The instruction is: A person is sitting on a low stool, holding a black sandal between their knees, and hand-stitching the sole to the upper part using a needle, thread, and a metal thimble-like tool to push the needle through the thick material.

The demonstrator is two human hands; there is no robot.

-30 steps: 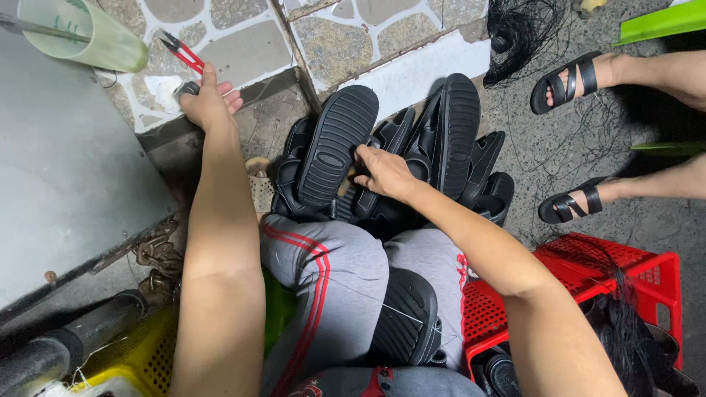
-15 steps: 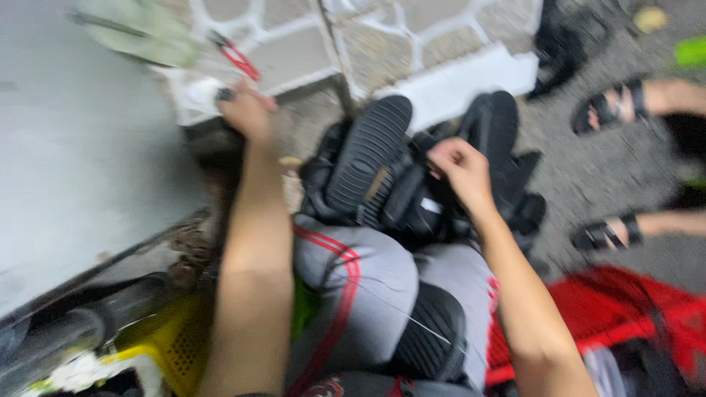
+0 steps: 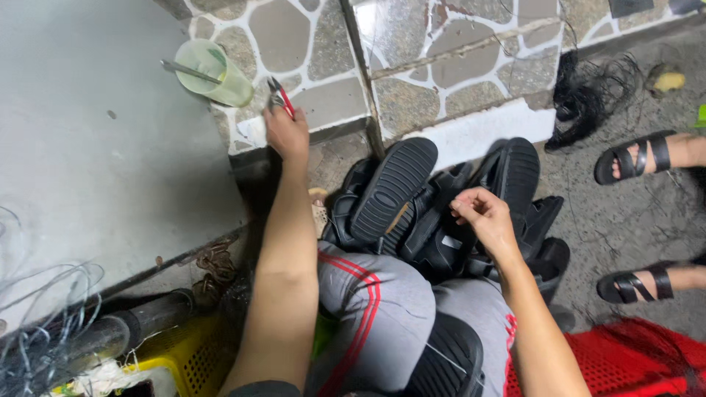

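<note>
Down on the stone-patterned ledge (image 3: 441, 81), the left hand (image 3: 287, 132) has its fingers curled shut around a pair of red-handled pliers (image 3: 280, 97), whose metal nose points away from the person, toward a pale green plastic cup (image 3: 215, 73) with a straw, standing just beside at the edge of a grey slab (image 3: 95, 140). The arm stretches straight out from the lap. Nearer the middle, the right hand (image 3: 482, 217) hovers over a heap of black sandals (image 3: 441, 213) piled against the knees; its fingers are loosely bent, thumb and forefinger pinched close together, and whether they hold anything small between them cannot be told. One sandal (image 3: 393, 187) lies sole-up on top of the heap, just beside that hand. Grey trousers with red stripes (image 3: 390, 316) cover the lap. At the right edge, another person's feet in black sandals (image 3: 640, 158) rest on the concrete, well apart from the heap, and a red crate (image 3: 618, 360) sits at the bottom corner.
</note>
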